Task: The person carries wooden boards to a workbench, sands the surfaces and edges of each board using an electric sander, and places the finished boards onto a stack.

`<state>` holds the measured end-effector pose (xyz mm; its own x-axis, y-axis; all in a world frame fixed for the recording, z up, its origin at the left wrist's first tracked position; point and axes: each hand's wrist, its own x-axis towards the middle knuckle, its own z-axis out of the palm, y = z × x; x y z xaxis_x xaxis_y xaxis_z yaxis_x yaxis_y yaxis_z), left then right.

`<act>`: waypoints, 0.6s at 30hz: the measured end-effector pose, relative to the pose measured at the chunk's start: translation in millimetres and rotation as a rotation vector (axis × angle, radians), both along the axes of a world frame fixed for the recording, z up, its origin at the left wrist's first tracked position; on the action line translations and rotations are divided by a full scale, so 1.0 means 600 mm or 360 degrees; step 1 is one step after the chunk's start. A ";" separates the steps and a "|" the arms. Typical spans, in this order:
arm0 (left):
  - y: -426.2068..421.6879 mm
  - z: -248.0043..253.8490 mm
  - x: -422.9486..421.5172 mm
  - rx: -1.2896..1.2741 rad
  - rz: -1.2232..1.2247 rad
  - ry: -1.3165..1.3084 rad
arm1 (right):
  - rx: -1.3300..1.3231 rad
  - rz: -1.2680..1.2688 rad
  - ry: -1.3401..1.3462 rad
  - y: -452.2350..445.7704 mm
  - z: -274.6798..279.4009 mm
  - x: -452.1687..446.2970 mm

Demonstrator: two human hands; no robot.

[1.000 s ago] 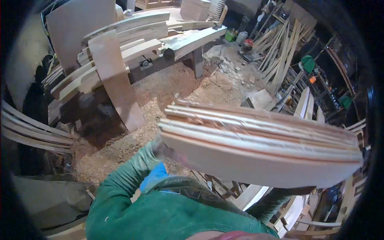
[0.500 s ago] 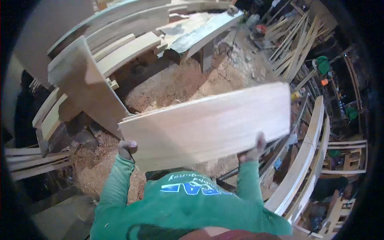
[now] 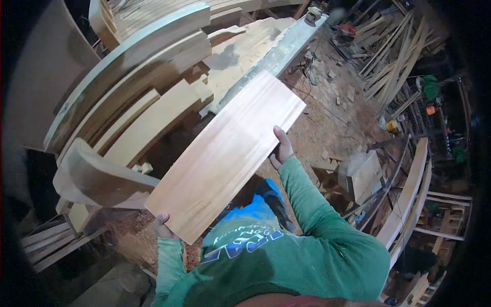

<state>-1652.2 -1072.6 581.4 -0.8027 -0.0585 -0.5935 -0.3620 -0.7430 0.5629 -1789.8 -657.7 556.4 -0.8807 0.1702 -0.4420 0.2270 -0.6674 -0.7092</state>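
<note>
A pale, wide wooden board (image 3: 227,156) slants across the middle of the view, its broad face up. My left hand (image 3: 166,226) grips its lower left end, with the thumb on the face. On the right long edge, my right hand (image 3: 281,147) holds the board, thumb on top and the other fingers mostly beneath it. Only the top face shows, so whether more boards lie under it cannot be seen. A curved wooden panel (image 3: 102,176) stands just left of the board's lower end.
Curved planks (image 3: 148,115) are stacked at the upper left beside a long bench beam (image 3: 271,59). Thin wood strips (image 3: 399,59) lean at the upper right. Long curved pieces (image 3: 409,197) stand on the right. Shavings and offcuts litter the floor (image 3: 332,120).
The board, seen edge-on as a layered stack at first, has turned face up, moved left and now slants toward the bench. Both hands still hold it. The view has shifted too.
</note>
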 end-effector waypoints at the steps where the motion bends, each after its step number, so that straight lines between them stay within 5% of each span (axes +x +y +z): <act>1: 0.020 0.001 -0.018 -0.0015 0.0020 -0.0010 | -0.0008 0.0050 0.0007 0.018 -0.015 -0.034; 9: 0.273 -0.007 -0.224 -0.0187 0.0189 -0.0061 | 0.0579 0.0138 -0.0297 0.235 -0.050 -0.307; 12: 0.358 -0.030 -0.300 -0.0282 0.0238 -0.0126 | 0.1263 0.0920 -0.0590 0.388 0.021 -0.394; 14: 0.434 -0.016 -0.374 -0.0314 0.0236 -0.0103 | 0.1552 0.1134 -0.0359 0.468 0.028 -0.405; 16: 0.459 -0.050 -0.432 -0.0319 0.0211 -0.0054 | 0.1670 0.1453 -0.0144 0.544 0.068 -0.369; 18: 0.508 -0.051 -0.476 -0.0385 0.0225 -0.0067 | 0.1410 0.1402 -0.0328 0.626 -0.003 -0.320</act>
